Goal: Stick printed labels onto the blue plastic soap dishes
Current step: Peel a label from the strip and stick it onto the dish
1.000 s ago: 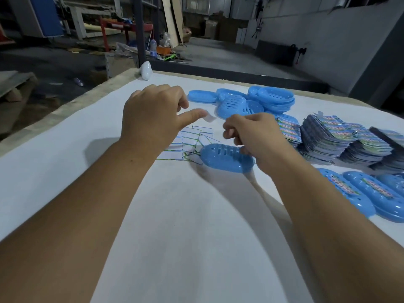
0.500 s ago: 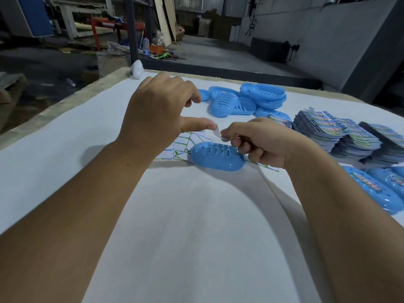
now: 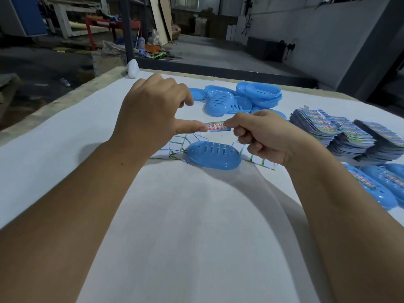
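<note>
A small printed label [image 3: 216, 127] with red characters is stretched between my two hands, just above and behind a blue soap dish [image 3: 213, 155]. The dish lies upside down on the white table cover, slots facing up. My left hand [image 3: 150, 114] holds the label's left end on its outstretched thumb tip, the other fingers curled above. My right hand [image 3: 262, 136] pinches the label's right end between thumb and forefinger.
Several unlabelled blue dishes [image 3: 251, 97] are piled at the back. Stacks of label sheets [image 3: 341, 136] stand at the right, with labelled dishes [image 3: 376, 186] in front of them. Used backing strips [image 3: 177, 145] lie under the dish. A white object [image 3: 133, 68] sits at the table's far corner.
The label was stuck to my left thumb alone. My right hand came up and took its free end, and the label now hangs spread between both hands with its print showing.
</note>
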A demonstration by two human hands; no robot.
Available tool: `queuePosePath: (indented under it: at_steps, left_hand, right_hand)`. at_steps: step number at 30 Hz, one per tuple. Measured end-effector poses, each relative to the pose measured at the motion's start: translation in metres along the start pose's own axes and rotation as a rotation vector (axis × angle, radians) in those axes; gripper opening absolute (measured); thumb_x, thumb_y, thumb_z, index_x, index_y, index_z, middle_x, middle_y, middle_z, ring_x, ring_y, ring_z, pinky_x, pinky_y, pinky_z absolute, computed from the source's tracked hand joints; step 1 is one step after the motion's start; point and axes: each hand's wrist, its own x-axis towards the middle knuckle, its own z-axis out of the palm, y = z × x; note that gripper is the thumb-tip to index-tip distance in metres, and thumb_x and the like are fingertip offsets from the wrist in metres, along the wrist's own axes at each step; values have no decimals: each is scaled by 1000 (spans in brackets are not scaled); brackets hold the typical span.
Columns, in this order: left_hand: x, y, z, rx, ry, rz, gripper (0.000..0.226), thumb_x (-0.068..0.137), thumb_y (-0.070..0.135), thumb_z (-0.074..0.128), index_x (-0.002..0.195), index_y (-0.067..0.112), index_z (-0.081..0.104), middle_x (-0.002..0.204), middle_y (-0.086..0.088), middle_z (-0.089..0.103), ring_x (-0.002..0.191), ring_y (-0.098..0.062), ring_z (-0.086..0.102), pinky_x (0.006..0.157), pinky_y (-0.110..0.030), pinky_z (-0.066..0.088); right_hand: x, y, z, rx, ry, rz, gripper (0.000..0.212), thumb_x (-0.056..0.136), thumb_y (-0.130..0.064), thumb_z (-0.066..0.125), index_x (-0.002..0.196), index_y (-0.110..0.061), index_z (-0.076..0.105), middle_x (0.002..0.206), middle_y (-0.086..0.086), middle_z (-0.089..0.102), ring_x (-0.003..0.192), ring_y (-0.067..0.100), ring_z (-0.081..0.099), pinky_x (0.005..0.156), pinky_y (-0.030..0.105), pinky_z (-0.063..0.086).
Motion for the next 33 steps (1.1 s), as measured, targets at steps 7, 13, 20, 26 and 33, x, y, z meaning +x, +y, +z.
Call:
queuePosePath:
  at_steps: [7, 13, 20, 26, 33]
  left_hand:
    - [-4, 6, 8, -131, -161, -355, 37, 79, 59, 74, 87, 23, 70, 73, 12, 64, 69, -9, 53, 67, -32, 43]
    - [-1, 16, 25, -600, -223, -844, 37, 90, 53, 64, 75, 22, 77, 57, 29, 62, 56, 14, 55, 54, -21, 40]
    - [-2, 24, 30, -674, -282, -917, 19, 82, 43, 77, 72, 26, 76, 71, 6, 70, 64, -6, 56, 55, -23, 42]
    - [-2, 24, 31, -716, -276, -966, 20, 80, 41, 77, 73, 23, 76, 67, 10, 68, 62, -4, 57, 56, -22, 42]
    - [-5, 33, 31, -839, -400, -999, 30, 69, 40, 79, 72, 10, 75, 72, -1, 75, 62, -26, 71, 71, -49, 63]
  right_hand:
    - [1, 1, 0, -32, 128, -85, 19, 82, -18, 78, 65, -16, 72, 56, -4, 53, 44, 8, 37, 37, 19, 27]
    - [0, 2, 5, -65, 188, -106, 15, 80, -21, 81, 72, -13, 71, 56, -5, 56, 44, 8, 40, 38, 19, 31]
    - [-1, 2, 7, 57, 140, -83, 17, 80, -18, 80, 69, -15, 68, 57, -5, 54, 44, 9, 37, 38, 17, 27]
    - [1, 5, 6, 36, 144, -53, 19, 77, -25, 85, 73, -16, 69, 57, -5, 56, 44, 8, 39, 38, 17, 26]
    - [-3, 12, 5, -335, 202, -29, 43, 66, -46, 91, 73, -6, 76, 54, -4, 52, 46, 14, 36, 39, 19, 29]
